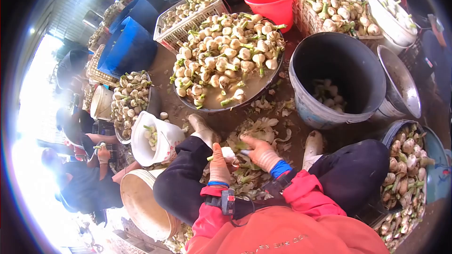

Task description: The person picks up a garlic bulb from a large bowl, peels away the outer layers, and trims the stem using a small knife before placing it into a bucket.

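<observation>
Garlic bulb [228, 153] right between the two hands now, grasped in the person's left hand [219, 168], green stalk [210, 158] poking out on the far side! Right hand [262, 154] curls in just beside it; whether it grips a tool, can't tell. Looks light, firm, likely slick if damp; the round belly offers the surest hold, the outer skin probably tearing easily.

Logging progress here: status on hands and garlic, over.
Left hand gripping white garlic bulb. Right hand close beside it, grip unclear. Loose peelings heaped below both hands.
</observation>
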{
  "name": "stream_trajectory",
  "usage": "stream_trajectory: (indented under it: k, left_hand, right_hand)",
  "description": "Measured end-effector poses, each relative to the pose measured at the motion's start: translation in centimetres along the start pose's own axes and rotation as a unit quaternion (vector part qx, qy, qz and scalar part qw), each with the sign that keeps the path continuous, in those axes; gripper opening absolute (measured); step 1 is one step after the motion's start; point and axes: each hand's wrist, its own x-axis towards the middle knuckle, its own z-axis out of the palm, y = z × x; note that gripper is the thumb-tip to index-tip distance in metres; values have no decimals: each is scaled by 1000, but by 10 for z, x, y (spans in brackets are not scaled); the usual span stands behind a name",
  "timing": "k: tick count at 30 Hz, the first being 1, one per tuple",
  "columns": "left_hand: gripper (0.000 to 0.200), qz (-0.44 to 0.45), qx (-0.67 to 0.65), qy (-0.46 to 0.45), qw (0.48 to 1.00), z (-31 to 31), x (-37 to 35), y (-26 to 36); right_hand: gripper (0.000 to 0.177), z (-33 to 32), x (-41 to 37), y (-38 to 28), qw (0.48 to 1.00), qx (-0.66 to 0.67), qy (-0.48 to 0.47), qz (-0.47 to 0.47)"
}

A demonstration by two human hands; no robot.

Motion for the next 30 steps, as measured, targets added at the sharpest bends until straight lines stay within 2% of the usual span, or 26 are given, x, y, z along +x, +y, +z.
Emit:
stream_trajectory:
  k: [1, 2, 3, 5, 6, 7, 9, 11, 12, 13, 14, 15, 16, 19, 20, 21, 23, 24, 25, 27, 28, 29, 30]
  left_hand:
    - [58, -2, 0, -1, 1000, -2, 4, -4]
    - [57, 8, 52, 10, 999, -4, 7, -8]
    - [57, 18, 104, 21, 994, -1, 6, -7]
    - [54, 45, 115, 30, 992, 8, 1, -6]
    - [55, 80, 178, 7, 981, 9, 0, -5]
    - [55, 115, 240, -16, 964, 9, -1, -5]
    - [55, 132, 254, -1, 958, 7, 8, -16]
    - [53, 176, 245, -17, 953, 4, 13, -19]
    - [47, 107, 211, -31, 971, 2, 6, -12]
    - [47, 107, 211, -32, 971, 4, 2, -7]
    - [42, 103, 124, -43, 986, 6, -1, -3]
    - [38, 100, 36, -54, 993, 7, -2, -1]
    - [38, 102, 35, -52, 993, 7, 0, 1]
    - [28, 17, -192, 33, 981, 6, 9, 2]
    - [28, 7, -234, 21, 972, 3, 14, -1]
    - [28, 8, -234, 21, 972, -1, 16, -3]
    - [27, -19, -268, 0, 963, -11, 21, -8]
    - [29, -48, -317, 0, 947, -21, 35, -14]
    - [29, -47, -318, 0, 947, -26, 37, -14]
    - [32, -60, -322, -8, 945, -35, 42, -13]
    - [37, -65, -309, 6, 949, -32, 39, -9]
    - [37, -65, -308, 5, 949, -28, 36, -7]
    - [34, -38, -263, 9, 964, -24, 33, -7]
  right_hand:
    - [43, 6, -1, -3, 995, 103, -12, 5]
    - [45, 10, -1, -6, 978, 205, -24, 9]
    - [45, 8, -3, -14, 979, 203, -24, 10]
    - [46, 2, -8, -29, 992, 121, -37, -13]
    - [46, 7, -9, -33, 995, 89, 6, -41]
    - [46, 7, -9, -35, 995, 89, 7, -39]
    - [44, 3, -9, -40, 994, -103, -19, -37]
    - [42, 15, -7, -21, 992, -114, -4, -52]
    - [43, 24, -4, -8, 995, -37, 35, -82]
    - [44, 21, -2, -12, 990, 39, 73, -112]
    - [44, 18, -3, -16, 990, 40, 72, -113]
    - [42, 12, -4, -19, 975, 221, 5, -3]
    - [41, 2, -5, -30, 912, 390, -63, 107]
    - [37, -13, -6, -44, 884, 450, -74, 104]
    - [36, -16, -4, -41, 859, 500, -63, 89]
    - [36, -22, -3, -40, 859, 500, -64, 89]
    - [35, -36, 0, -41, 822, 565, -20, 71]
    - [32, -44, 2, -44, 786, 614, 1, 72]
    - [32, -50, 5, -41, 786, 614, 0, 72]
    - [29, -58, 8, -33, 738, 672, 39, 57]
    - [31, -54, 10, -25, 771, 634, 38, 39]
    - [31, -47, 11, -21, 771, 635, 39, 38]
    - [32, -38, 10, -19, 882, 470, 32, 13]
